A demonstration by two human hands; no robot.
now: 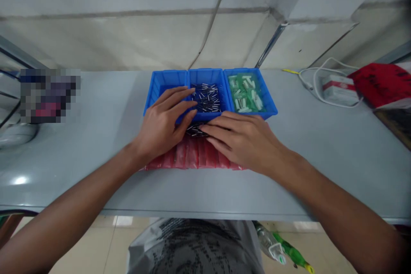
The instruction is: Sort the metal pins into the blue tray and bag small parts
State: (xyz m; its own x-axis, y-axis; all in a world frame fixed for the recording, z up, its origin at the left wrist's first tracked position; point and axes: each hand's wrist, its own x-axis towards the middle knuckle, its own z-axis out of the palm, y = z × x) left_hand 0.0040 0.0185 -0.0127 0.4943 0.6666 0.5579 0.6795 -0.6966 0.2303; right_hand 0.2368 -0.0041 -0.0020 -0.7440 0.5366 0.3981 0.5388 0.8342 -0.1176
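Observation:
My left hand (163, 122) reaches over the front of the left blue bin (154, 90), its fingers apart and bent toward the middle bin. Beside it, my right hand (240, 137) lies with fingers stretched out, the tips touching a small heap of dark metal pins (196, 130). That heap is in front of the bins, between the two hands. More short metal pins (207, 98) fill the middle blue bin (226, 94). Below the hands runs a row of small red plastic bags (192, 154), partly covered by them.
White plugs in green bags (247, 94) fill the right blue bin (271, 109). Farther right on the grey table (321, 150) are a white cable (316, 90), a white-and-red box (341, 89) and a red packet (382, 83). A computer mouse (19, 135) sits far left. Bottles (272, 242) lie on the floor.

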